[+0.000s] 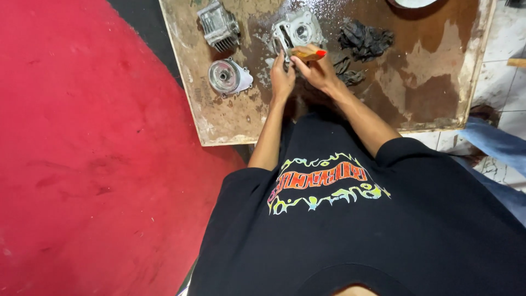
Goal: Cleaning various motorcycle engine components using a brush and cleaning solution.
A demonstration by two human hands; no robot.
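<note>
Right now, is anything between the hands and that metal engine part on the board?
Nothing visible. The left hand already touches the engine part, and the right hand holds a wooden-handled brush against it. The black rag lies off to the side.

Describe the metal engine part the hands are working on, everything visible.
The silver-grey cast-metal engine part lies flat on the stained, wet wooden board, a round bore open in its middle. Its surface looks wet and grimy. The left hand steadies its near edge; the right hand holds a wooden-handled brush against it.
</note>
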